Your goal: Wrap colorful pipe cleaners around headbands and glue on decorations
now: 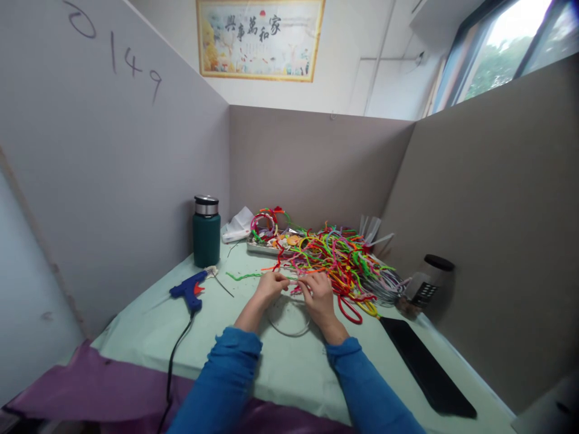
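My left hand point(273, 287) and my right hand point(317, 295) meet just above the tabletop, fingertips pinched close together. A fuzzy green pipe cleaner point(244, 276) runs from the left into the fingers of my left hand and shows again between the two hands. Below them is a thin pale grey ring point(290, 333); its upper part is hidden by the hands, so I cannot tell whether it is gripped or lies on the table. My right fingers are closed at the same spot, by the green strand's end. Several pipe cleaners in a colourful heap point(344, 253) lie just beyond.
On the left lie a blue glue gun point(187, 290) with its cord and a green bottle point(206, 235). A metal tray point(266, 248) of small pieces stands behind. At right are a tilted clear jar point(425, 286), scissors point(350, 309) and a long black strip point(425, 364). Partitions enclose the table.
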{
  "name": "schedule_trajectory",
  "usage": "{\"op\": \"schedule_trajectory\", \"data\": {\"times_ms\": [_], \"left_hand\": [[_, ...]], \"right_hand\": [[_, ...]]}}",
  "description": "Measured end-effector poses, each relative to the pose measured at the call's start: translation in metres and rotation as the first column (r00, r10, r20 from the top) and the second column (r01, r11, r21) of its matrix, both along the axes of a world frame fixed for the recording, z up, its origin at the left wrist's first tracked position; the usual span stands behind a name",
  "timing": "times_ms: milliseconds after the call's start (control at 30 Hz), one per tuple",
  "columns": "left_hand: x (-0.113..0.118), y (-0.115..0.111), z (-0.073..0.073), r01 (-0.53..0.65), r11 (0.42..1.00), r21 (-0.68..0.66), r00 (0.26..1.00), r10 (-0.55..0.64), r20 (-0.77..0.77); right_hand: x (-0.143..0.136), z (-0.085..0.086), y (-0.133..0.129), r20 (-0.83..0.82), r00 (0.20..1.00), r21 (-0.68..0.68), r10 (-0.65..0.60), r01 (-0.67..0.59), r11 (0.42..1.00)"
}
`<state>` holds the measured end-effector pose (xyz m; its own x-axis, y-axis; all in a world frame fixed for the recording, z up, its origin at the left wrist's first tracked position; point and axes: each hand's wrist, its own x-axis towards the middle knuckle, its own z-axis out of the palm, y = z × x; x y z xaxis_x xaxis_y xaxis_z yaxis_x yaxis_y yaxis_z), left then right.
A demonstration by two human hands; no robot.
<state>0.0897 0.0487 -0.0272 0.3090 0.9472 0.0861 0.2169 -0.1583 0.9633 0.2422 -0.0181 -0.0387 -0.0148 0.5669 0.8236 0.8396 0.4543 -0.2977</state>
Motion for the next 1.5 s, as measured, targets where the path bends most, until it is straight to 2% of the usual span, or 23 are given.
{"op": "schedule_trajectory", "data": {"times_ms": [100,167,267,367,433,533,667,767,867,933,967,1033,1100,1133,1200,1233,1333,1400,1500], "left_hand": [[0.002,0.001,-0.002,0.049,0.996,0.079,0.997,-0.044,-0.062],[0.002,-0.001,0.001,0.107,0.991,0.083,0.993,-0.101,-0.067],[0.001,-0.009,0.009,0.223,0.974,0.048,0.973,-0.219,-0.067],[-0.001,-0.019,0.018,0.333,0.943,0.011,0.943,-0.333,-0.016],[-0.002,-0.023,0.022,0.379,0.925,0.028,0.925,-0.380,0.026],[-0.003,-0.025,0.025,0.401,0.914,0.057,0.910,-0.405,0.092],[-0.001,-0.023,0.024,0.338,0.938,0.079,0.921,-0.347,0.178],[0.001,-0.022,0.022,0.307,0.946,0.101,0.926,-0.322,0.197],[0.002,-0.019,0.018,0.299,0.948,0.108,0.932,-0.314,0.179],[0.003,-0.017,0.015,0.255,0.961,0.107,0.948,-0.271,0.168],[0.003,-0.015,0.014,0.219,0.969,0.111,0.958,-0.235,0.163],[0.003,-0.010,0.010,0.128,0.986,0.109,0.978,-0.144,0.153],[0.002,-0.006,0.007,0.031,0.996,0.084,0.990,-0.042,0.138],[0.001,-0.004,0.005,-0.013,0.998,0.062,0.992,0.005,0.129],[0.000,-0.002,0.004,-0.073,0.997,0.005,0.991,0.072,0.115],[0.000,-0.002,0.004,-0.089,0.996,-0.025,0.989,0.092,0.113],[-0.001,-0.003,0.005,-0.092,0.991,-0.095,0.986,0.103,0.127],[-0.001,-0.005,0.006,-0.070,0.990,-0.123,0.986,0.087,0.143],[0.001,-0.006,0.007,-0.030,0.988,-0.152,0.985,0.055,0.166]], "right_hand": [[0.008,-0.001,0.006,-0.178,0.981,-0.022,0.077,-0.082,0.996],[0.014,-0.001,0.010,-0.327,0.933,-0.081,0.153,-0.189,0.979],[0.022,0.000,0.014,-0.583,0.781,-0.200,0.224,-0.405,0.892],[0.027,0.004,0.012,-0.745,0.637,-0.275,0.196,-0.562,0.780],[0.028,0.006,0.010,-0.782,0.599,-0.307,0.173,-0.611,0.730],[0.027,0.006,0.007,-0.800,0.585,-0.346,0.132,-0.630,0.695],[0.025,0.000,0.009,-0.801,0.590,-0.404,0.101,-0.657,0.637],[0.024,-0.004,0.012,-0.809,0.576,-0.391,0.118,-0.676,0.625],[0.024,-0.007,0.014,-0.825,0.555,-0.378,0.106,-0.681,0.627],[0.025,-0.010,0.017,-0.823,0.558,-0.367,0.105,-0.664,0.651],[0.026,-0.011,0.019,-0.820,0.564,-0.352,0.099,-0.633,0.690],[0.030,-0.013,0.022,-0.816,0.575,-0.293,0.056,-0.495,0.818],[0.033,-0.012,0.024,-0.811,0.585,-0.194,0.003,-0.274,0.942],[0.034,-0.010,0.023,-0.793,0.609,-0.135,-0.010,-0.161,0.978],[0.031,-0.006,0.019,-0.693,0.721,-0.020,-0.004,-0.013,1.000],[0.028,-0.003,0.015,-0.603,0.797,0.023,0.007,0.009,1.000],[0.011,0.003,0.003,-0.263,0.963,0.042,0.057,-0.048,0.998],[0.001,0.004,-0.002,-0.057,0.998,0.007,0.018,-0.018,1.000],[-0.008,0.002,-0.004,0.135,0.988,-0.015,-0.078,0.080,0.997]]}}
